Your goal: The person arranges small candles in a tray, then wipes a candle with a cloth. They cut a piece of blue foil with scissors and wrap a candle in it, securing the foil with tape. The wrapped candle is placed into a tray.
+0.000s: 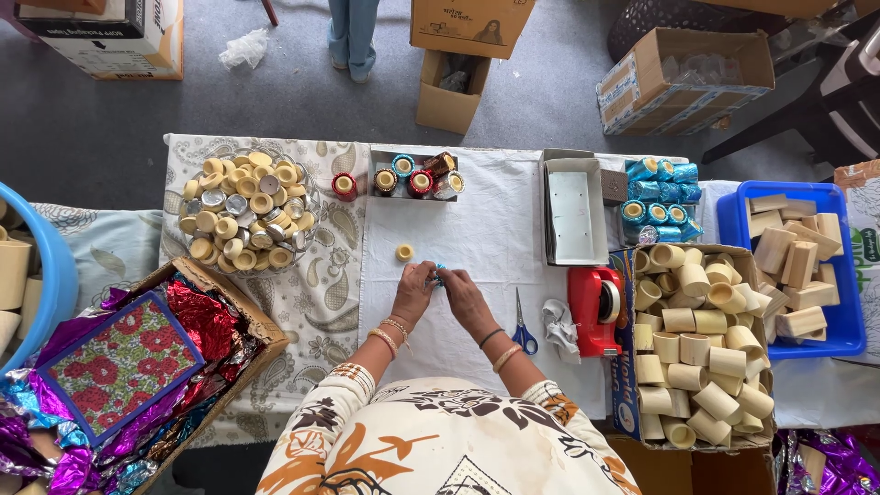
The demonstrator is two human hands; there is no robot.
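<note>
Patterned clothing (431, 449) is filling the bottom of the view, and both forearms, bangles on the wrists, are being stretched out from it over a white cloth (477, 229). A small blue foil piece (439, 272) is being pinched between the left hand (414, 291) and the right hand (466, 295), whose fingertips are being pressed together around it at mid-table. One cream cap (404, 251) is lying just beyond the hands. Scissors (522, 325) and a crumpled rag (557, 325) are lying to the right, beside a red tape dispenser (594, 310). Further right, cream tubes are being kept in a carton (697, 344), and wooden blocks in a blue tray (797, 266). Blue-wrapped tubes (660, 197) are lying behind a grey tray (573, 206). Finished wrapped pieces are standing in a small box (414, 176). A glass bowl (247, 211) of caps is standing at far left, with a box of foil sheets (137, 367) nearer.
</note>
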